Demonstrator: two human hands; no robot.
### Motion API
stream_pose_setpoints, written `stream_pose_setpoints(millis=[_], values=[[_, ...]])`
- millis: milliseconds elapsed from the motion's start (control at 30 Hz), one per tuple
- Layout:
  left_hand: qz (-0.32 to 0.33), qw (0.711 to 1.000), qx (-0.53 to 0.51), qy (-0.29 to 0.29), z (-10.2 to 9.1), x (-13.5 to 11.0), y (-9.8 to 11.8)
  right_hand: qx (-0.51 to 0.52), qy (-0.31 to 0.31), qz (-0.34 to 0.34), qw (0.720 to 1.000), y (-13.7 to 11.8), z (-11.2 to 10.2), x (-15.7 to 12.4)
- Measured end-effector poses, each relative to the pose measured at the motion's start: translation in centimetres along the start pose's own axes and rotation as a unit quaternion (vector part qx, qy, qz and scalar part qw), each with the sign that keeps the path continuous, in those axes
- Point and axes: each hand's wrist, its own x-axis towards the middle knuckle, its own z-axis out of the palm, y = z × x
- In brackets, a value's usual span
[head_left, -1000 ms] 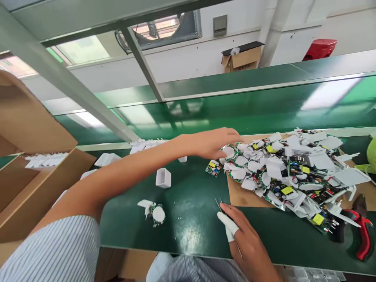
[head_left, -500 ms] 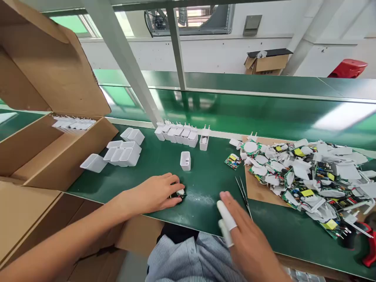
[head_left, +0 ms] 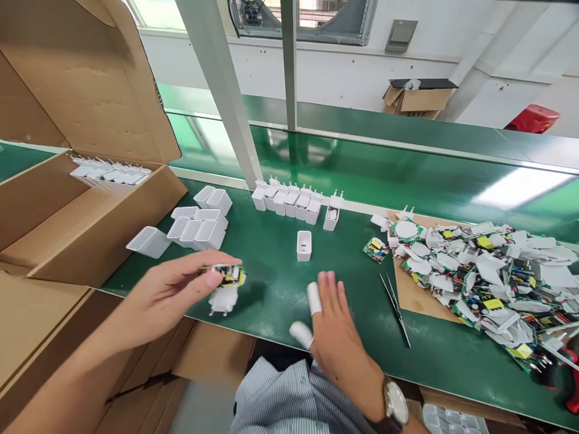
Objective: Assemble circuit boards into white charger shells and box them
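My left hand (head_left: 181,289) pinches a charger circuit board (head_left: 231,276) above the near edge of the green bench. A white plug piece with pins (head_left: 224,300) hangs below the board. With fingers stretched out, my right hand (head_left: 337,325) is over the bench and holds nothing; white covers wrap its thumb and one finger. Beyond it stands an open white charger case (head_left: 304,246). Farther back, one case with a plug (head_left: 333,212) stands beside a row of white plug chargers (head_left: 287,202). Tweezers (head_left: 396,310) lie to the right of my right hand.
Empty white cases (head_left: 199,232) are grouped at left beside an open cardboard box (head_left: 104,235) holding white chargers. On the right, a heap of circuit boards and plug parts (head_left: 484,271) covers a cardboard sheet (head_left: 425,301). A loose board (head_left: 376,249) lies nearby. Red-handled pliers (head_left: 573,386) show at the right edge.
My left hand has lifted the circuit board off the bench and moved left, showing the plug piece. My right hand has moved left. The view has shifted slightly.
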Motion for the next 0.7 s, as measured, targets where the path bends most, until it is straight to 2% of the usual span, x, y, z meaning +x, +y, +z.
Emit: stream_pose_setpoints(millis=[67, 100, 133, 167, 267, 333, 433, 533, 700], values=[[0.006, 0.995, -0.097, -0.033, 1.8, 0.1, -1.3, 0.086, -0.098, -0.143, 0.981, -0.4, -0.6, -0.2], [0.012, 0.987, -0.153, -0.051, 2.9, 0.3, -1.9, 0.112, -0.119, -0.209, 0.964, -0.7, -0.8, -0.5], [0.018, 0.975, -0.211, -0.067, 3.9, 0.5, -2.4, 0.116, -0.105, -0.243, 0.957, -0.8, -1.0, -0.7], [0.024, 0.960, -0.268, -0.082, 4.9, 0.7, -2.8, 0.102, -0.060, -0.246, 0.962, -0.6, -1.2, -1.0], [0.043, 0.913, -0.388, -0.114, 6.9, 1.0, -3.8, 0.040, 0.129, -0.162, 0.977, 1.8, -2.1, -2.0], [0.057, 0.893, -0.427, -0.128, 7.5, 1.1, -4.0, 0.024, 0.190, -0.126, 0.973, 3.9, -3.0, -2.7], [0.073, 0.871, -0.464, -0.142, 7.9, 1.5, -3.5, 0.016, 0.207, -0.102, 0.973, 5.7, -4.4, -3.6], [0.058, 0.838, -0.521, -0.154, 8.8, 2.0, -2.2, 0.032, 0.210, -0.106, 0.971, 5.1, -4.7, -3.6], [-0.075, 0.747, -0.644, -0.147, 11.5, 2.9, -0.5, 0.086, 0.200, -0.131, 0.967, 3.2, -3.7, -2.2]])
